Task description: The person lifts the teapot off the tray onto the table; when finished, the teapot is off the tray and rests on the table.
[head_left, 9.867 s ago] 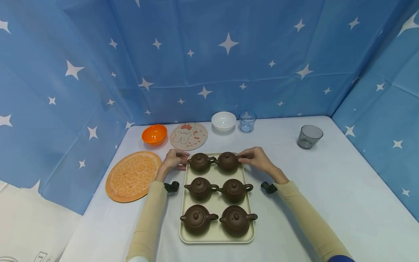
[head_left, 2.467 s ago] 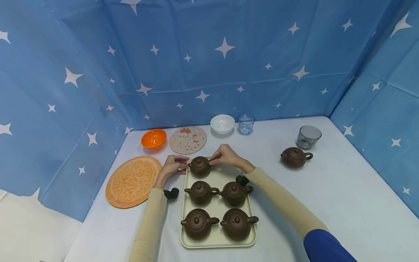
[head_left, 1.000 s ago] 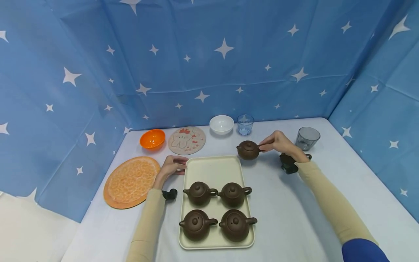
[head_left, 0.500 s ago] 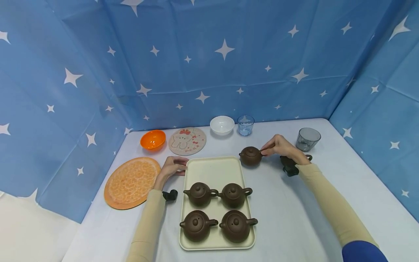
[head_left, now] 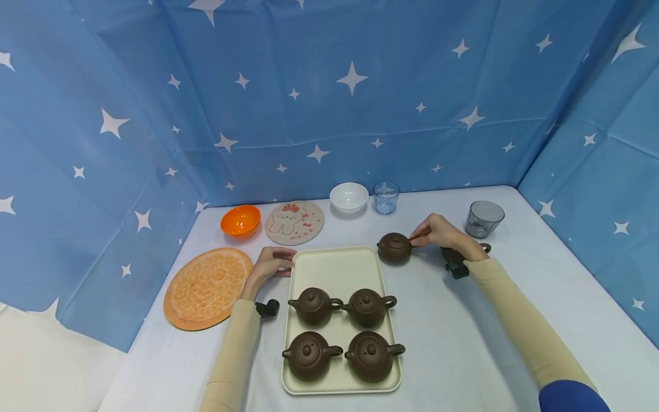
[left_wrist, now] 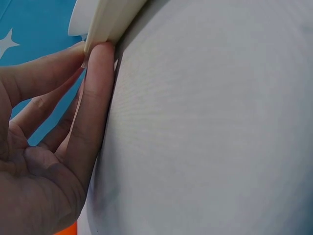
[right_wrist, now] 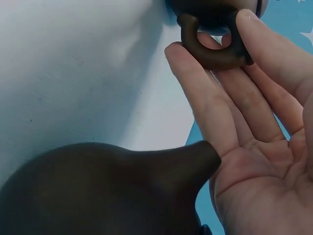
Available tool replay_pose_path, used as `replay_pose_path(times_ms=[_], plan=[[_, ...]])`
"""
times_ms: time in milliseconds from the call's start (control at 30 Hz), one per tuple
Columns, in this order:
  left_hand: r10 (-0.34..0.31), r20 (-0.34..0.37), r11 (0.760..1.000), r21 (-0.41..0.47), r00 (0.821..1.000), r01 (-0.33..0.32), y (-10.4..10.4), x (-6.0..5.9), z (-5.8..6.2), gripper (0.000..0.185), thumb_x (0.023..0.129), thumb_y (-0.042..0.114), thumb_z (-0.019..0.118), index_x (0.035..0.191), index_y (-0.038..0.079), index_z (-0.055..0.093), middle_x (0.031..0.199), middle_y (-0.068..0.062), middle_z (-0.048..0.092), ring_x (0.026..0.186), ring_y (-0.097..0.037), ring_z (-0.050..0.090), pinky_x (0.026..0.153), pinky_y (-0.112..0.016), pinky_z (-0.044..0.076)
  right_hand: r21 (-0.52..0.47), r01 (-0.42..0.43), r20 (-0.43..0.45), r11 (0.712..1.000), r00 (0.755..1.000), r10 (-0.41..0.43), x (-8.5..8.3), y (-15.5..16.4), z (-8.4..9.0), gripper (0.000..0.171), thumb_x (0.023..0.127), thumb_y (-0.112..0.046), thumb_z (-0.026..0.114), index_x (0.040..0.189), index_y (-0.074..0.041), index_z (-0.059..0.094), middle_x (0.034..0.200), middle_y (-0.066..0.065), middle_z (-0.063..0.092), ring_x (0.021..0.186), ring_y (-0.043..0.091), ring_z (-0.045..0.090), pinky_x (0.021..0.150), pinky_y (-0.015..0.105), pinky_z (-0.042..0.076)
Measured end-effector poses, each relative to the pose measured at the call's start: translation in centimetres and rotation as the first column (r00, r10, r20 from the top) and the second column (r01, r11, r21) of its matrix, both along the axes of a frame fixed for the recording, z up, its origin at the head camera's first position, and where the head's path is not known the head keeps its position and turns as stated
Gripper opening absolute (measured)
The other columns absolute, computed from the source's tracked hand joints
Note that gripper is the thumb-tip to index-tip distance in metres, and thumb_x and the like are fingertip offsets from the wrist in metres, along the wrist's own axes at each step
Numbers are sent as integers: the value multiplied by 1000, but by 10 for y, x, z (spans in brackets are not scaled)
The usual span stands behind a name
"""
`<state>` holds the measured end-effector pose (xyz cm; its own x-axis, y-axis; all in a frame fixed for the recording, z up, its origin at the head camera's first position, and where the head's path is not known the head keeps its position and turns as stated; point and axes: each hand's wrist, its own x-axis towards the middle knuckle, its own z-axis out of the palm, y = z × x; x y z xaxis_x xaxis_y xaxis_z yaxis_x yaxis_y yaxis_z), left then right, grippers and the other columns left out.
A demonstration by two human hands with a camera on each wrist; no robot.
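The right hand (head_left: pixel 441 233) has a light grip on the handle of a teapot (head_left: pixel 394 248), which now sits on the table (head_left: pixel 463 320) just past the tray's (head_left: pixel 337 266) far right corner; in the right wrist view the thumb and fingertips (right_wrist: pixel 195 63) pinch the ring handle (right_wrist: pixel 215 49) while the rest of the hand lies fairly open. Half a second ago this teapot was at nearly the same spot, a second ago it hung higher and farther from the tray, and before that it stood on the tray's far row. A second teapot (head_left: pixel 453 252) lies right behind the right wrist, largely hidden by it; its spout (right_wrist: pixel 195 156) shows close under the palm. The left hand (head_left: pixel 269 263) has not moved: its fingers (left_wrist: pixel 95 98) press against the tray's far left edge with a relaxed, nearly straight grip. Four teapots (head_left: pixel 315 305) remain on the tray nearer the person. Beyond the right hand stands a grey cup (head_left: pixel 484 218).
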<state>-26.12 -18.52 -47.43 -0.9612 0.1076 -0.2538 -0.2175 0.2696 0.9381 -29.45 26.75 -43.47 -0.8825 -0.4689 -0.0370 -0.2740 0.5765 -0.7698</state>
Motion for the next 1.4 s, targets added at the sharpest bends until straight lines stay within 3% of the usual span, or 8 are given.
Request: replay_pose_path(times_ms=[200,533,733,900,1133,1400], plan=[[6,-11,1000,4,1000,-6,1,1,-1,38,80,-8,66,118,-7,63,102,-19,64,73,-14,65,66,-33,62,17,17,-3,1000,1000,-17,0,1,-2,20,83,-4,72,99,6,73,90,17,73,76,18,71,68,32,60],[5,-20,1000,-4,1000,-5,1,2,-1,39,80,-7,66,119,-7,62,105,-21,63,73,-15,65,67,-33,62,75,141,-138,987,982,-130,9,0,23,24,84,-10,73,103,5,72,94,15,73,83,23,70,73,40,58],[4,-8,1000,-6,1000,-4,1,1,0,39,81,-7,66,120,-6,62,109,-23,63,75,-15,65,67,-33,62,-29,130,-70,991,989,-132,21,-6,32,27,84,-14,74,105,3,72,98,16,72,85,20,70,74,28,57],[-15,17,1000,11,1000,14,1,3,7,40,81,-8,66,121,-8,61,111,-27,61,75,-16,66,69,-35,62,-92,72,-38,993,996,-75,38,-17,29,27,84,-15,74,104,2,73,98,15,73,86,15,69,74,23,56],[-40,26,999,-1,999,40,7,14,28,41,82,-8,64,123,-11,58,115,-31,59,79,-18,66,75,-39,61,-125,-93,-38,988,995,89,70,-36,19,25,82,-14,75,101,2,73,96,13,73,87,19,70,75,26,59],[-32,19,999,12,999,32,6,14,27,40,82,-9,63,122,-12,58,112,-29,60,77,-18,66,73,-37,61,-161,-211,-41,964,978,207,97,-53,7,22,80,-8,76,98,4,73,93,14,73,83,15,71,75,28,60]])
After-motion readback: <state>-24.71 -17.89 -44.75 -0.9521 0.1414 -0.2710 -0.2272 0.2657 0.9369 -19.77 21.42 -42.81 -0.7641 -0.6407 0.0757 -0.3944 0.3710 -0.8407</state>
